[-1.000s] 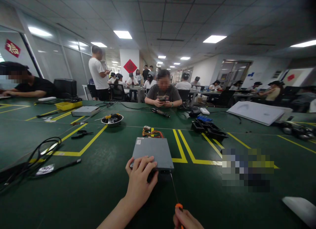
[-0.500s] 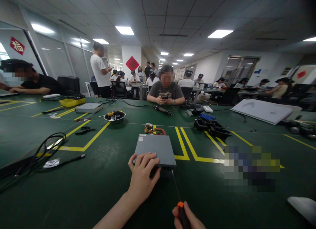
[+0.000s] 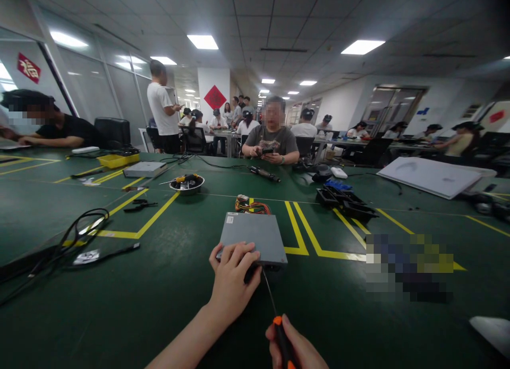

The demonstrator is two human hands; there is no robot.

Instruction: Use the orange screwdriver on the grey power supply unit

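Observation:
A grey metal computer power supply (image 3: 255, 232) lies flat on the green table, its bundle of coloured wires (image 3: 255, 205) at the far side. My left hand (image 3: 235, 276) grips its near left part, fingers over the top and thumb at the near face. In my right hand (image 3: 297, 345) is a screwdriver (image 3: 280, 329) with a black and orange handle. Its thin shaft points up and away, the tip at the near face of the power supply, close to my left thumb. Whether the tip sits in a screw cannot be made out.
A metal bowl (image 3: 192, 187) holding small parts and a yellow-handled screwdriver stands beyond, to the left. Black cables (image 3: 79, 233) lie at left; black trays (image 3: 346, 202) sit at right. Across the table a person (image 3: 271, 140) holds a phone. A blurred-out patch covers things at right.
The screwdriver tip has shifted left along the near face, from the right part toward my left thumb. My right hand moved left with it. My left hand keeps its grip.

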